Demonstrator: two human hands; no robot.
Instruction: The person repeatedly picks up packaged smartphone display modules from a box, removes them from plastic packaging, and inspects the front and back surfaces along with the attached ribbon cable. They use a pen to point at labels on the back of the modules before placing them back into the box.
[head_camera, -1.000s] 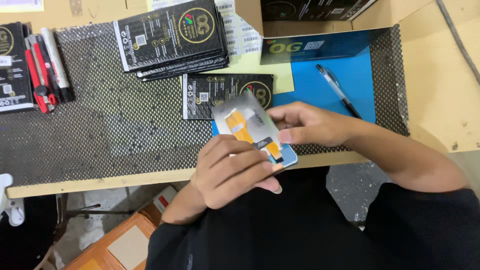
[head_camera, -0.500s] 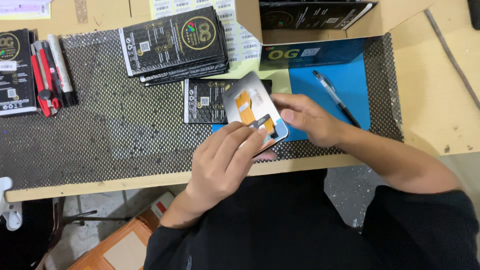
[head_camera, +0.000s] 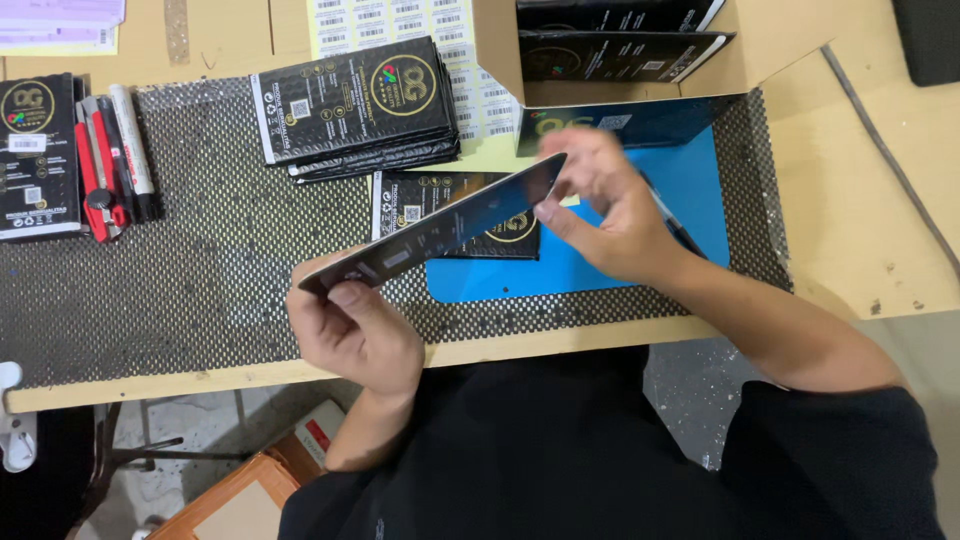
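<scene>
A: Centre of the frame, a long dark phone screen panel (head_camera: 440, 228) is held up off the bench, tilted so we see it almost edge-on, running from lower left up to the right.

B: And both hands are on it. The left hand (head_camera: 355, 335) pinches the lower end, thumb on top, fingers curled close beneath. The right hand (head_camera: 610, 215) takes the upper end with fingertips narrowed onto the corner.

A: Directly under the panel lies a single black packet with a gold round emblem (head_camera: 455, 210), partly on a blue mat (head_camera: 690, 215).

B: All of that sits on a dark mesh liner (head_camera: 200, 290) covering the wooden bench (head_camera: 860, 200).

A: Upper left of centre, a stack of black packets (head_camera: 355, 105). Beside it, a sheet of barcode labels (head_camera: 480, 60).

B: Top centre, an open cardboard box (head_camera: 620, 55) holding more packets. Far left, red-handled cutters and a marker (head_camera: 110, 160), next to another black packet (head_camera: 35, 155).
</scene>
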